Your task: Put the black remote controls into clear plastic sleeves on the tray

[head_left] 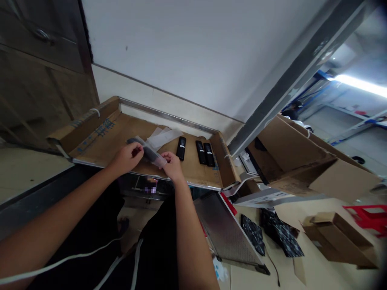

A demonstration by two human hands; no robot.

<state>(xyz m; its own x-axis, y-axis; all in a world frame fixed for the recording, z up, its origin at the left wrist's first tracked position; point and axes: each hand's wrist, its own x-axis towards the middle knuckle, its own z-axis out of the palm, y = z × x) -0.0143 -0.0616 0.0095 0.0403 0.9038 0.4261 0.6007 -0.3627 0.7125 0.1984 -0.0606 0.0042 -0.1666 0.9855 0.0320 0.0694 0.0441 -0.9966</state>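
Between my hands, a long dark device [150, 154], shaped like a remote control, lies partly inside a translucent plastic sleeve [161, 162]. My left hand [128, 157] pinches the upper left part of it. The fingers of my right hand [173, 164] are closed on the sleeve's lower right end. Behind them, loose translucent sleeves [165, 137] lie flat on the cardboard. To the right, one black device [181, 148] rests alone, with a black device [200, 152] and another black device [209, 154] side by side beyond it, each bearing a small white label.
The cardboard-lined table [105, 149] has raised cardboard sides and stands against a white wall. A large open cardboard box [290, 153] is at the right. On the floor are a smaller box [341, 237], black patterned bags [281, 233] and a red plastic stool [369, 217]. White cords cross my lap.
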